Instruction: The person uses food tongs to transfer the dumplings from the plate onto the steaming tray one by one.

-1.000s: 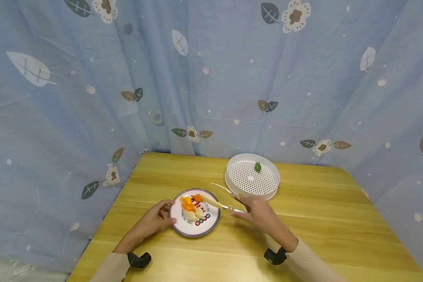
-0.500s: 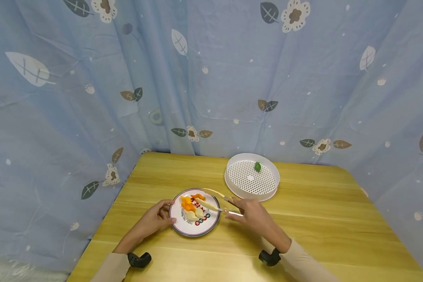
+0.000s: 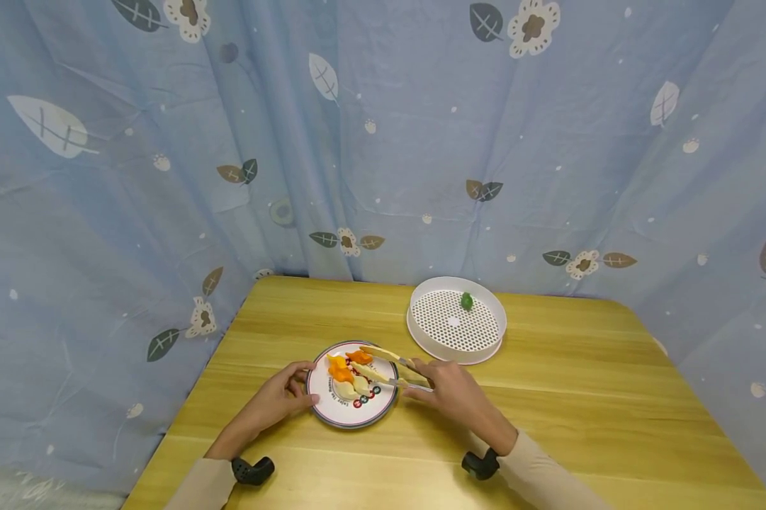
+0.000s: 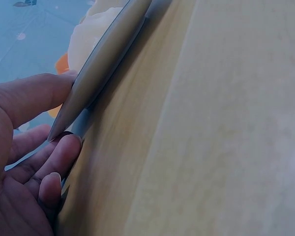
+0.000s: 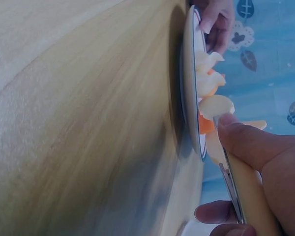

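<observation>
A round white plate (image 3: 338,414) with printed lettering and a dark rim lies on the wooden table. My left hand (image 3: 283,393) grips its left edge, thumb at the rim and fingers around the side. Several small curled pieces lie on the plate: a yellow piece (image 3: 335,361), orange ones and cream pieces (image 3: 361,385) nearer the front. With my right hand (image 3: 455,393) I hold tongs (image 3: 373,374) with pale tips, their arms spread over the plate. Between the tips sits the rear orange piece (image 3: 358,357). The right wrist view shows the tongs (image 5: 236,187) under my thumb.
Behind the plate, to the right, stands a round white perforated tray (image 3: 454,341) with a green piece (image 3: 467,302) in it. A blue patterned curtain (image 3: 395,142) hangs along the table's back edge. Bare wooden table (image 3: 580,397) extends to the right.
My right hand has moved left with the tongs, bringing their tips over the plate and around the rear orange piece. The left hand and the plate stay in place.
</observation>
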{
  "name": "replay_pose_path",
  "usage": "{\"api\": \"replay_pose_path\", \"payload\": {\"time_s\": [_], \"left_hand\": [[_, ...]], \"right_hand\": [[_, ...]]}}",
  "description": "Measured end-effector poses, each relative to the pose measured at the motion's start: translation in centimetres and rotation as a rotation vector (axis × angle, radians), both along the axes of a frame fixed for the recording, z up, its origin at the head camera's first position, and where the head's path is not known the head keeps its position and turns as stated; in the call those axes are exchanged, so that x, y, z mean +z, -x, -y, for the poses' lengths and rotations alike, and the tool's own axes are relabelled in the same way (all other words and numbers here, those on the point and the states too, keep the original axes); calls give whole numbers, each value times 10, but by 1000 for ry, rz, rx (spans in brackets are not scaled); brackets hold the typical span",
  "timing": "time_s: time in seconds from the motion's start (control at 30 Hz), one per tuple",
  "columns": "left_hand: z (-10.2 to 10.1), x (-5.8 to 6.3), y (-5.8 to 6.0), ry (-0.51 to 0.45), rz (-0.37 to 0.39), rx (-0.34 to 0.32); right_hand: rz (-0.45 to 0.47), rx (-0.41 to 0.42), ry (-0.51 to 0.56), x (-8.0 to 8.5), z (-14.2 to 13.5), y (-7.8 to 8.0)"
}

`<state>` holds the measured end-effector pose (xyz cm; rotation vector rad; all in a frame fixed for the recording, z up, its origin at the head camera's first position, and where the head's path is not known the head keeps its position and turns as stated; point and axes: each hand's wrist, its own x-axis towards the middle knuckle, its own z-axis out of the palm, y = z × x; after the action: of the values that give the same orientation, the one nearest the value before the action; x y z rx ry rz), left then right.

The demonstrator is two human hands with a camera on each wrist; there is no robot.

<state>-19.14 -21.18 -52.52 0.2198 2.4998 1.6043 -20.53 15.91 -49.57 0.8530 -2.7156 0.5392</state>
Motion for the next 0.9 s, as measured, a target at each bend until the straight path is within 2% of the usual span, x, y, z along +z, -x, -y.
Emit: {"api": "replay_pose_path", "payload": {"time_s": [0.63, 0.9], "left_hand": [[1, 0, -2, -8, -26, -28], [1, 0, -2, -20, -21, -22]], "right_hand": [[-79, -6, -19, -9, 2, -1], [-81, -4, 18, -10, 0, -2]]}}
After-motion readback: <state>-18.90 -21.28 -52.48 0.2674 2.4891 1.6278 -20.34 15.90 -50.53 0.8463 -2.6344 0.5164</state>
